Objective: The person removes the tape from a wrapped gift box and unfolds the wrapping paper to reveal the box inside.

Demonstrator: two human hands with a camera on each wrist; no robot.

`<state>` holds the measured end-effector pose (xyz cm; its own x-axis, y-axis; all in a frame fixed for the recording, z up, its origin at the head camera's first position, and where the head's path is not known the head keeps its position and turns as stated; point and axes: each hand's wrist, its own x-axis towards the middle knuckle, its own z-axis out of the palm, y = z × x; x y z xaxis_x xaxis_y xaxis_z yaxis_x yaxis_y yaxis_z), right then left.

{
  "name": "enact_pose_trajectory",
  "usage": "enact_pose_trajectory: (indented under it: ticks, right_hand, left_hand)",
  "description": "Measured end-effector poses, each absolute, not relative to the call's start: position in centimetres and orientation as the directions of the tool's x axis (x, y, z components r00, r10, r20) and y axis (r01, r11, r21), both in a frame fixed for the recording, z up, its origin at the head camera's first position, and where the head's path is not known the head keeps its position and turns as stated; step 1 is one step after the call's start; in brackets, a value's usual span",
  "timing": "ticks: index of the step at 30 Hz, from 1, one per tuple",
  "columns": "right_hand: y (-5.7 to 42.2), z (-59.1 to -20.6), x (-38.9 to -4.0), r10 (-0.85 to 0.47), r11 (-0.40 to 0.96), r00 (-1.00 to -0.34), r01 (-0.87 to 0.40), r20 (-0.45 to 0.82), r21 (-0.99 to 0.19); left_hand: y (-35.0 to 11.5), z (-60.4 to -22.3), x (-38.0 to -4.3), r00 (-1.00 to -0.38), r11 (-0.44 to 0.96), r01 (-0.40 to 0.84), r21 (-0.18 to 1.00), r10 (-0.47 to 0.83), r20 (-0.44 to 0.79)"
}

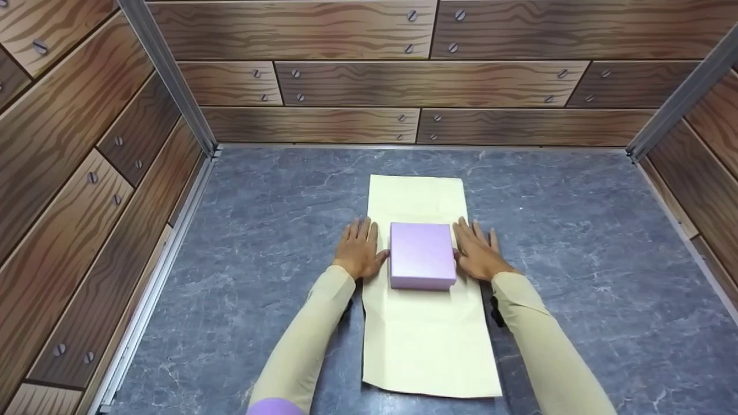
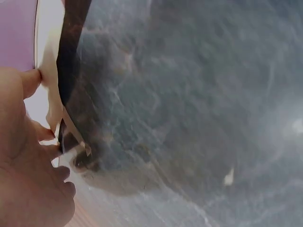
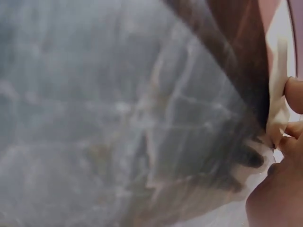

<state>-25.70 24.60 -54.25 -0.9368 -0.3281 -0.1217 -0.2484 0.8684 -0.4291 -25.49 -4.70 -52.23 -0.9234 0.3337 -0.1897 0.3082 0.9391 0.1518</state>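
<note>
A lilac box with a lid rests on a long sheet of pale yellow paper, a little above the sheet's middle. My left hand lies along the paper's left edge, fingers straight, with its thumb at the box's left side. On the opposite edge my right hand is spread out, its thumb by the box's right side. In the left wrist view the thumb meets the paper beside the box. The right wrist view shows part of the right hand at the paper's edge.
A dark blue-grey marbled surface lies under everything. Wood-patterned panels stand at the back, left and right, with metal rails at the corners.
</note>
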Motion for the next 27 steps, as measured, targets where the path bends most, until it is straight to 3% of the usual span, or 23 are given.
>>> enact_pose_trajectory:
  ticks: [5,10,15,22,27]
  right_hand:
    - [24.6,-53.8,-25.2,-0.368,0.854,-0.925,-0.298,-0.092,-0.427]
    - [25.3,-53.1,-23.8,-0.433,0.8,-0.898,-0.344,-0.075,-0.492]
    - [26.2,-52.2,-22.3,-0.499,0.761,-0.854,-0.35,-0.147,-0.546]
    - [25.3,-51.8,-21.3,-0.547,0.793,-0.808,-0.416,-0.219,-0.445]
    - [25.6,-52.0,-21.6,-0.551,0.794,-0.804,-0.424,-0.222,-0.434]
  left_hand:
    - [-5.2,-52.1,-24.9,-0.893,0.92,0.363,0.149,0.389,-0.228]
    - [-6.5,-51.5,-23.8,-0.8,0.866,0.416,0.278,0.494,-0.341]
    - [-7.5,-51.0,-22.0,-0.732,0.819,0.435,0.374,0.563,-0.384]
    - [-7.7,-51.6,-20.5,-0.74,0.838,0.451,0.307,0.544,-0.397]
    - [-7.3,-51.7,-20.2,-0.752,0.854,0.437,0.282,0.519,-0.407]
